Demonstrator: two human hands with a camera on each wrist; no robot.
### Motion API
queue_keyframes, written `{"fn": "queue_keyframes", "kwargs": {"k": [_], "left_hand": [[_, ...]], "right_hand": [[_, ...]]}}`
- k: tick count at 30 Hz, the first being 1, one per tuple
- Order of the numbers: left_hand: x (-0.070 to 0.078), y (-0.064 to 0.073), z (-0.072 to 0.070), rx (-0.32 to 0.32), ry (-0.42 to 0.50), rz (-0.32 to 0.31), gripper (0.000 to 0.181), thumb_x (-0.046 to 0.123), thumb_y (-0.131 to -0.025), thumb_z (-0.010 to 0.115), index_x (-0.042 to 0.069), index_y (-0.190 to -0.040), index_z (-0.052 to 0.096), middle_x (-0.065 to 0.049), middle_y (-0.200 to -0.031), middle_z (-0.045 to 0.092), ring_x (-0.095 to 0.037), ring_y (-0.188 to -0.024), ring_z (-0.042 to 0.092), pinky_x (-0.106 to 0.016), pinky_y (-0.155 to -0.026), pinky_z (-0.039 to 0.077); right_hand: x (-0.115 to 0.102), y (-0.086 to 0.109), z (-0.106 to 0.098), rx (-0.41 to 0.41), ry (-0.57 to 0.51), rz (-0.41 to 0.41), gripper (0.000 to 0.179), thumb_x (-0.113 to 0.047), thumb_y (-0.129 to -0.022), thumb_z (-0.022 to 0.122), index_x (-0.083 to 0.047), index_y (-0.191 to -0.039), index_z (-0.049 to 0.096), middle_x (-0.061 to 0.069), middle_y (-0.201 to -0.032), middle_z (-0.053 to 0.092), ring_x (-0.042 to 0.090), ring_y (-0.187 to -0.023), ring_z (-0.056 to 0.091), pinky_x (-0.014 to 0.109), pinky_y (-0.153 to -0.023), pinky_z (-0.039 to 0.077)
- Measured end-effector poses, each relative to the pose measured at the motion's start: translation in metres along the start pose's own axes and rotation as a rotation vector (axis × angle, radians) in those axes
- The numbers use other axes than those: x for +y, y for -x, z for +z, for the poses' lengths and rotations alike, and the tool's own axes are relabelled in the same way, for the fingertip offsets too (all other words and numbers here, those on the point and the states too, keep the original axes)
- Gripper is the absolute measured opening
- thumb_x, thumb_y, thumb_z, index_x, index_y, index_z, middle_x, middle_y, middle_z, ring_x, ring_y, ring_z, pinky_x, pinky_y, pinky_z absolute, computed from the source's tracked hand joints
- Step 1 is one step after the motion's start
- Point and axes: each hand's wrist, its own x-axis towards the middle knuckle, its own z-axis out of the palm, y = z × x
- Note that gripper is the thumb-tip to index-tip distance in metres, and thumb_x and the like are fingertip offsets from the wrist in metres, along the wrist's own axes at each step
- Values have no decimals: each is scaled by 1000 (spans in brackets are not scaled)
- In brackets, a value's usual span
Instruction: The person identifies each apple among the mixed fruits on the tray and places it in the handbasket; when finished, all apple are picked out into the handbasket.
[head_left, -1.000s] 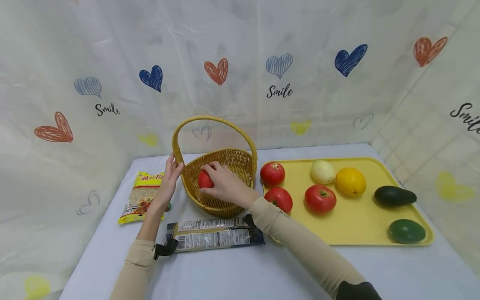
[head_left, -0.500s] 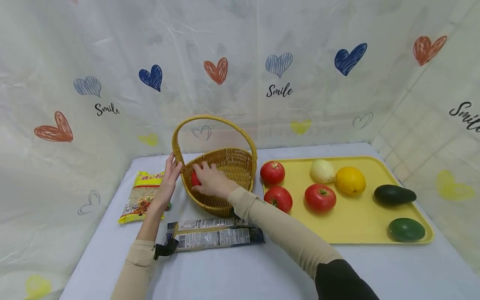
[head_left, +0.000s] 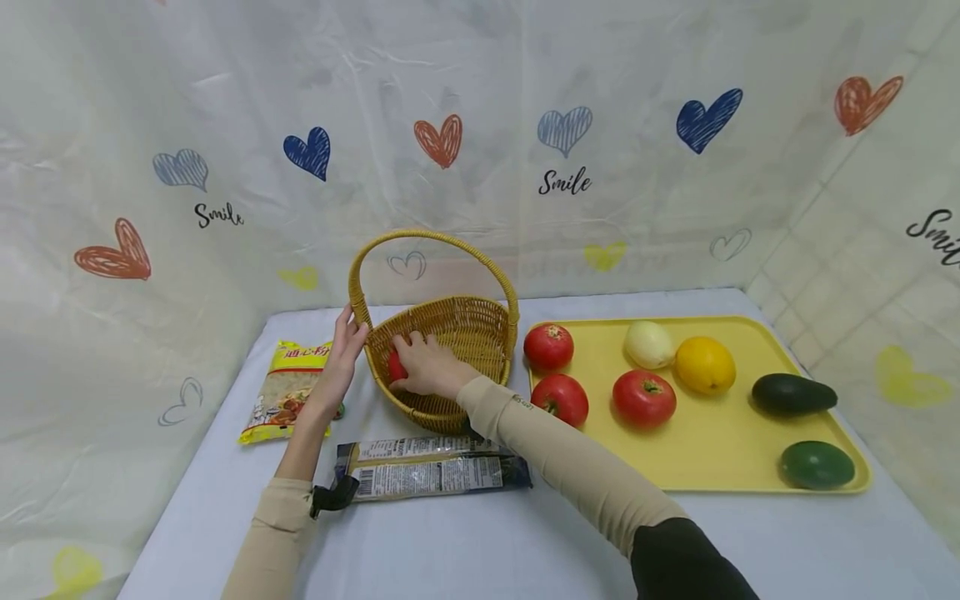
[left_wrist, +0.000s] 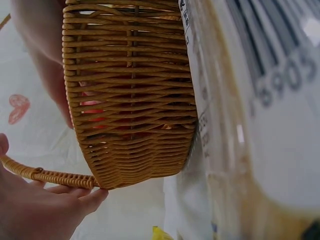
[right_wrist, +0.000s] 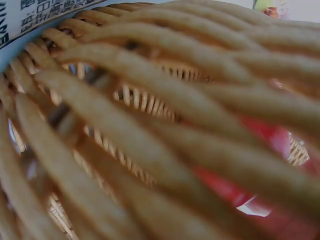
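My right hand reaches down into a wicker basket and holds a tomato near its left wall, the fingers covering much of it. Red shows between the weave in the left wrist view, and the tomato is partly visible through the basket side in the right wrist view. At the left foot of the basket's handle is my left hand. In the left wrist view, its thumb and fingers lie on either side of the handle.
A yellow tray on the right bears several tomatoes, an onion, a lemon-like yellow fruit, a dark avocado-shaped item and a green oval one. A long packet lies before the basket; a yellow bag lies left.
My right hand has carried the tomato left and lower inside the basket, then stays about there over the last half second. The left hand keeps its place at the handle.
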Motion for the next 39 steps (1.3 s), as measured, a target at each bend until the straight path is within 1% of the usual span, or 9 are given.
{"fn": "queue_keyframes", "kwargs": {"k": [4,8,15,19,23,27,31,35,39], "left_hand": [[1,0,-1,4,-6,-2,76,58,-106,37,36,-165,-6,-7,-175,1,-25,-163,2,-65,-128,3],[0,0,-1,7,-9,1,77,57,-106,37,35,-165,-7,-7,-175,1,-25,-163,1,-65,-128,3],[-1,-1,-1,4,-9,-6,76,58,-106,38,37,-165,-7,-5,-175,1,-23,-163,2,-65,-128,3],[-1,-1,0,5,-10,-3,76,58,-106,37,38,-165,-7,-5,-175,1,-23,-163,2,-65,-128,3],[-1,-1,0,4,-11,-1,75,58,-106,38,39,-164,-6,-5,-175,1,-23,-163,2,-65,-128,3],[-1,0,0,0,-8,-2,75,58,-106,38,40,-164,-6,-4,-175,0,-23,-163,1,-66,-128,3],[-2,0,1,-3,-6,-4,75,58,-106,38,40,-164,-7,-3,-175,0,-22,-163,0,-66,-128,3],[-2,0,1,-2,-2,5,74,56,-107,38,39,-164,-6,-4,-175,-1,-22,-163,0,-65,-128,4],[0,1,1,-7,5,16,74,54,-108,37,37,-165,-7,-6,-175,-2,-23,-163,-1,-64,-129,4]], "right_hand": [[0,0,-1,-19,12,2,75,-51,-97,65,-17,-158,37,15,-151,47,34,-131,52,46,-97,56],[-1,0,-3,-34,23,-5,70,-52,-99,63,-20,-156,40,14,-150,48,32,-132,51,45,-97,56],[0,5,-4,-70,40,-3,68,-54,-101,57,-25,-159,37,12,-158,43,31,-140,48,46,-106,52],[3,7,-4,-65,40,-16,67,-54,-102,55,-24,-159,36,12,-156,45,30,-138,49,46,-107,51],[6,12,-6,-53,22,-22,69,-55,-102,56,-24,-160,36,13,-157,44,32,-142,47,49,-110,49],[11,23,-13,-29,15,-40,71,-55,-101,56,-22,-161,34,15,-162,39,35,-148,42,52,-115,46],[17,41,-20,6,10,-72,72,-54,-101,57,-20,-161,34,15,-163,40,36,-149,41,51,-119,42],[26,65,-27,53,-4,-104,73,-53,-101,58,-20,-161,34,14,-162,41,35,-149,41,53,-122,38],[40,92,-32,141,-11,-161,71,-52,-101,58,-20,-161,35,13,-161,43,35,-149,40,58,-123,32]]}}
